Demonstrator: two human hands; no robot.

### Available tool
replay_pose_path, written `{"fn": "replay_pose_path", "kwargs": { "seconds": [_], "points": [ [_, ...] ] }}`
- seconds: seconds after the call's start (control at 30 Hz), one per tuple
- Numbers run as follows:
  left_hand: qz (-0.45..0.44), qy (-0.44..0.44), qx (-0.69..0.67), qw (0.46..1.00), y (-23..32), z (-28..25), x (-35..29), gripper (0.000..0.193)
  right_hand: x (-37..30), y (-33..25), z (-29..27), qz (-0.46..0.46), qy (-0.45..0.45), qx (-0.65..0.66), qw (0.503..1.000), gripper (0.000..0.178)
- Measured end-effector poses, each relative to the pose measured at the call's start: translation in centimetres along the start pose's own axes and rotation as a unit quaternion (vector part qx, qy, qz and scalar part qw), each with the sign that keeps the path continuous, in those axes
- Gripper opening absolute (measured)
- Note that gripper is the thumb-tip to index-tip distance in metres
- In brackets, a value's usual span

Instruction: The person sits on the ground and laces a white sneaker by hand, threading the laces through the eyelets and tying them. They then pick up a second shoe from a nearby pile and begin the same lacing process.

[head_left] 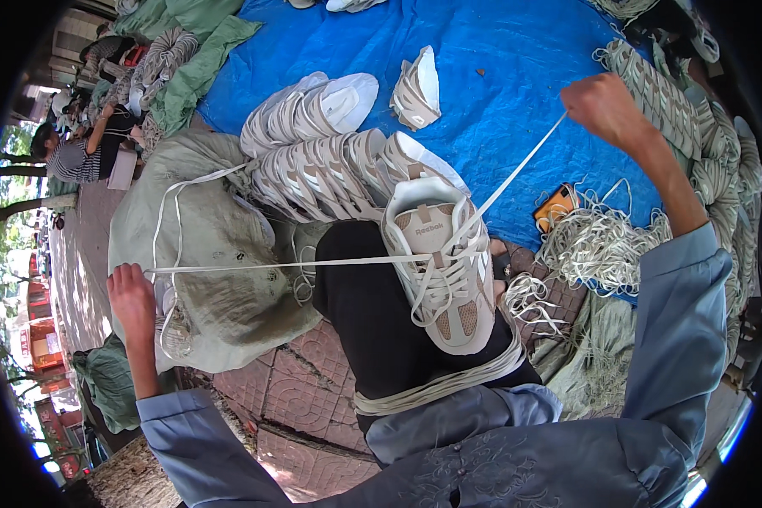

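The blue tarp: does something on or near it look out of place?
Yes: an orange object sits at the edge of the tangled laces; its colour stands out. A pale shoe piece lies on the tarp, apart from the rows.

Your left hand [133, 294] is closed in a fist well out to the left, the bare left forearm [145, 364] running up almost straight to it. Your right hand [603, 107], also clenched, is raised higher in view, the bare right forearm [670, 180] slanting up and inward to meet it.
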State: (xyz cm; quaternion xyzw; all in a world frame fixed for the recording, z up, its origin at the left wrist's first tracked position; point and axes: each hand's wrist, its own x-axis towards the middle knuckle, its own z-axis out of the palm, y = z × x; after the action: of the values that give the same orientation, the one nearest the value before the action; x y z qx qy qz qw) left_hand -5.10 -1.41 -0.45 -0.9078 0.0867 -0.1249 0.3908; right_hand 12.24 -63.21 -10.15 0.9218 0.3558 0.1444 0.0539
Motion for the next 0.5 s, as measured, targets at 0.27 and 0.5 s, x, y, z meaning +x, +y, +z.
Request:
{"fn": "replay_pose_path", "kwargs": {
  "seconds": [0.27, 0.5],
  "points": [
    [0.014, -0.005, -0.225, 0.974, 9.0, 3.1, 0.8, 0.007, -0.7, 1.3, -1.4, 0.054, -0.039, 0.084, 0.994, 0.007],
    [0.188, 0.148, -0.45, 0.86, 27.2, -12.2, 7.2, 0.024, 0.6, -0.4, -2.4, 0.041, -0.021, 0.086, 0.995, 0.007]
  ]
}}
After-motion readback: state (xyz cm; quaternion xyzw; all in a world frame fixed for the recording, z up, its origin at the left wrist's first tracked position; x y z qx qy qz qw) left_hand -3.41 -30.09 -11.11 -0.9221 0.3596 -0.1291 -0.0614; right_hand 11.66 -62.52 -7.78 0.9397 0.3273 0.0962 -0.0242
